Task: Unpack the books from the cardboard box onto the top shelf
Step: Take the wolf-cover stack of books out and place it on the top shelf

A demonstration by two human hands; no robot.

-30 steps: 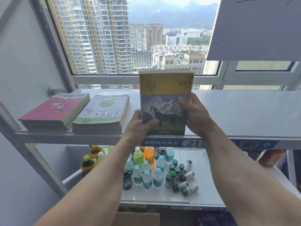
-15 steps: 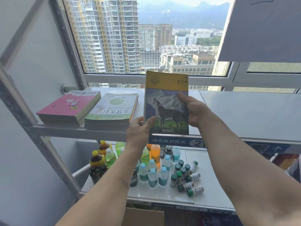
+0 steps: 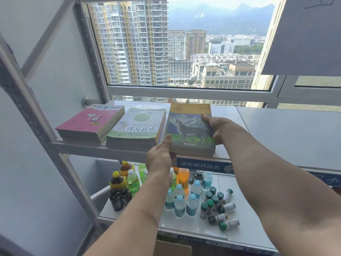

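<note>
A stack of books topped by a yellow cover with a wolf picture (image 3: 190, 126) lies flat on the white top shelf (image 3: 286, 132), right of a green-covered stack (image 3: 138, 126) and a pink-covered stack (image 3: 90, 121). My left hand (image 3: 159, 156) grips the wolf stack's near left corner, thumb on the cover. My right hand (image 3: 217, 126) holds its right edge, thumb pressed on top. A corner of the cardboard box (image 3: 172, 248) shows at the bottom edge, its inside hidden.
The lower shelf (image 3: 239, 233) holds several drink bottles (image 3: 129, 182) and small green-capped vials (image 3: 219, 209). A grey metal upright (image 3: 36, 126) stands at the left. A window (image 3: 184, 43) runs behind the shelf, and bare shelf surface stretches to the right.
The wolf book went from upright in front of me to lying flat on the top shelf beside the green stack. Both hands moved forward and down with it.
</note>
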